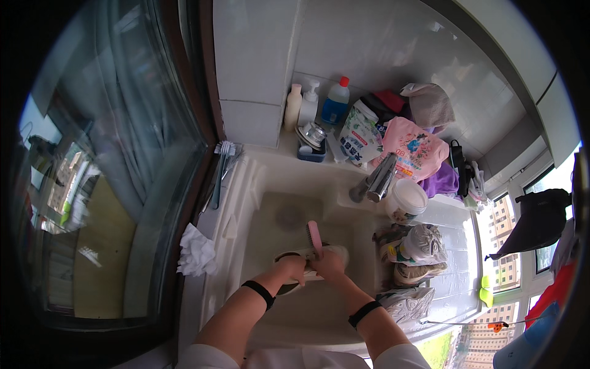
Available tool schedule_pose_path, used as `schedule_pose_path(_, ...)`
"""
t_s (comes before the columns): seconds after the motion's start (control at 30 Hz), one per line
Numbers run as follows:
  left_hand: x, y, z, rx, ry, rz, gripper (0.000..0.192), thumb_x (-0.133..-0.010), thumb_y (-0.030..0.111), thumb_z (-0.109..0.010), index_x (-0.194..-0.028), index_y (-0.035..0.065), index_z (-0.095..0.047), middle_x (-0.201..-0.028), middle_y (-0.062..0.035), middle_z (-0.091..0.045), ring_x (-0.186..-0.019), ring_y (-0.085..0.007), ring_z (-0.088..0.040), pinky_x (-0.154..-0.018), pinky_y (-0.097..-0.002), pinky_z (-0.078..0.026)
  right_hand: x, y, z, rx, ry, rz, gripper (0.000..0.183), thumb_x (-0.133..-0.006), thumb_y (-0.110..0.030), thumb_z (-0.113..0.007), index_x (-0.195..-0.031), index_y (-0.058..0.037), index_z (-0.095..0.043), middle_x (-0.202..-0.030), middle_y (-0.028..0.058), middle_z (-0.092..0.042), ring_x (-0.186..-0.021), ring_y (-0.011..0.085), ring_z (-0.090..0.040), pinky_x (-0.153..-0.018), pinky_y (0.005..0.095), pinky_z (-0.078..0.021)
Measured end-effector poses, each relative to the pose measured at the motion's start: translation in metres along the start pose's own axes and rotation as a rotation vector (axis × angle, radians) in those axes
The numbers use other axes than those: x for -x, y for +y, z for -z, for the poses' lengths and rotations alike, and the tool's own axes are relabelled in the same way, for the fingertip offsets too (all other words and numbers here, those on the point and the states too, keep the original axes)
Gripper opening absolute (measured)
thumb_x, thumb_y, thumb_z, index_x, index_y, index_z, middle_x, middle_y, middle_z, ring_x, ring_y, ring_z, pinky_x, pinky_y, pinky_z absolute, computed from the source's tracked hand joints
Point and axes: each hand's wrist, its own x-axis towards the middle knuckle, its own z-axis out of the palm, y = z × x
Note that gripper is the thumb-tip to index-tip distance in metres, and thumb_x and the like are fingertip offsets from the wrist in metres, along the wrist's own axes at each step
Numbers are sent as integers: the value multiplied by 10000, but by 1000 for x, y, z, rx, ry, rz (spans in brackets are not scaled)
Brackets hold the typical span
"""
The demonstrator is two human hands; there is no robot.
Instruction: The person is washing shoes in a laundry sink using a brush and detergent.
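A white shoe (339, 253) with a dark inside lies over the water in a white laundry sink (258, 166). My left hand (291, 267) is closed on the shoe near its opening. In my right hand (329, 264) is a pink scrubbing brush (314, 236), its handle end hidden by the fingers and its bristles facing left. The right hand sits against the shoe, just right of the left one. A black band circles each forearm. Greyish water covers the sink's bottom, and a round drain shows dimly through it.
A chrome faucet (382, 177) stands at the basin's back right, beside a white tub (408, 200). Bottles and detergent pouches (412, 147) line the back ledge. Several shoes (410, 272) rest on the right washboard. Crumpled white tissue (197, 251) and a long-handled brush (221, 170) lie left.
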Motion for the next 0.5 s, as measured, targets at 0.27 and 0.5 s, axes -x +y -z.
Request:
schedule_pose_path(0.27,-22,-63,105,865,403,241,218,-750,174,-621,-900,15,-621,-724,-56,-622,-644,-224,-622,-606,-303,-505,-19,23,-19,186,331,6,346,-658,-271,-691,-887,-31,-591,-820,131,-630,-803,299,-607,-705,396,-479)
schedule_pose_path(0.5,-110,-99,50,43,696,315,208,-829,99,-509,-1006,57,-609,-1089,-167,-548,-957,-342,-557,-796,-404,-472,-19,24,-20,96,282,-45,363,-651,-287,-697,-886,-37,-579,-859,147,-615,-839,326,-587,-729,404,-464)
